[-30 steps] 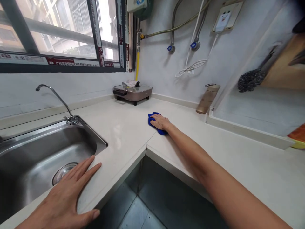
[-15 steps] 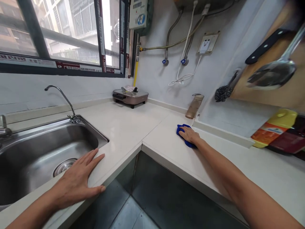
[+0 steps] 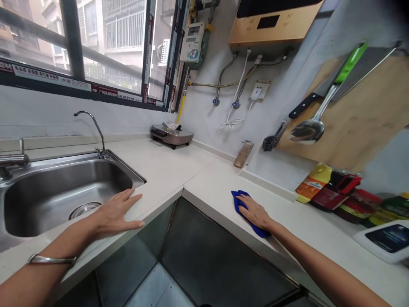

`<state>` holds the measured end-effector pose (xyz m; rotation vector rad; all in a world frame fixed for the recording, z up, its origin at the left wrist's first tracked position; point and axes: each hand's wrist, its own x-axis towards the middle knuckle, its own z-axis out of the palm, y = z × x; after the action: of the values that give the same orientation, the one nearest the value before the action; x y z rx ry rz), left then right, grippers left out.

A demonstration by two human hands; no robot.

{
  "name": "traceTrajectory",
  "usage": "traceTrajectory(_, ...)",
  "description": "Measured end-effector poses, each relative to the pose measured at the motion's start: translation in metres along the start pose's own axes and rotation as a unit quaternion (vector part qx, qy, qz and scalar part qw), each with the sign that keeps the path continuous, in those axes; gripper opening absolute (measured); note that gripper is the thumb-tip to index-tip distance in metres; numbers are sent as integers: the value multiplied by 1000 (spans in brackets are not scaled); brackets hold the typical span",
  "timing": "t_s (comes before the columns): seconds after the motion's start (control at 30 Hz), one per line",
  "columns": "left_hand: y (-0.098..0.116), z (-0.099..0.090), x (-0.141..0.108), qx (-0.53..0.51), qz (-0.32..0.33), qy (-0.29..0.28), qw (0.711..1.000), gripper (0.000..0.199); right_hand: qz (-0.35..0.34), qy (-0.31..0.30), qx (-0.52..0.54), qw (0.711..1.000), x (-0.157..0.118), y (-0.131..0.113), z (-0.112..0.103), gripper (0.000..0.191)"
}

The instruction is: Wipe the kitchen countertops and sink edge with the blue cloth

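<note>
My right hand [image 3: 254,212] presses a blue cloth [image 3: 237,200] onto the white countertop [image 3: 214,179], close to its front edge. The cloth sticks out past the fingertips and under the wrist. On the other side of the corner, my left hand [image 3: 116,213] lies with fingers spread on the counter strip beside the steel sink [image 3: 64,183]. Its thumb reaches along the front edge, and nothing is in it. A metal bangle [image 3: 53,259] circles the left wrist.
A brown bottle [image 3: 243,154] stands by the wall beyond the cloth. In the back corner sits an electric pan [image 3: 172,135]. Sauce bottles [image 3: 315,183] line the right wall under a hanging cutting board [image 3: 351,123], ladle [image 3: 309,130] and knife. A thin faucet [image 3: 96,132] rises behind the sink.
My right hand has drawn the blue cloth nearer the counter's front edge. The left hand stays spread by the sink. My view has shifted, showing more of the right wall and the water heater.
</note>
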<state>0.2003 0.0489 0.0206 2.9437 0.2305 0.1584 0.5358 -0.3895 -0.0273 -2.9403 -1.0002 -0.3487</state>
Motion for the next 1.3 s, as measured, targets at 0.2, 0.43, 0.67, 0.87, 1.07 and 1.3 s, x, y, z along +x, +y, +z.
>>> traceTrajectory(0.2, 2, -1, -2, 35, -2, -24, 999, 100, -84, 4, 32, 996, -45, -4, -11, 56)
traceTrajectory(0.43, -2, 13, 4, 60, -54, -18, 997, 103, -147, 44, 16, 988, -86, -28, -21, 52)
traceTrajectory(0.67, 2, 16, 6, 45, -50, 0, 998, 98, -241, 68, -83, 965, -86, -71, -14, 84)
traceTrajectory(0.87, 4, 14, 5, 44, -60, -13, 997, 99, -253, 44, -111, 960, -26, -128, -13, 87)
traceTrajectory(1.07, 1, 17, 4, 43, -55, -13, 997, 100, -260, 9, -72, 963, 40, -191, -21, 86)
traceTrajectory(1.3, 6, 12, 4, 7, -59, -20, 998, 101, -279, -43, 60, 957, 111, -197, -19, 64)
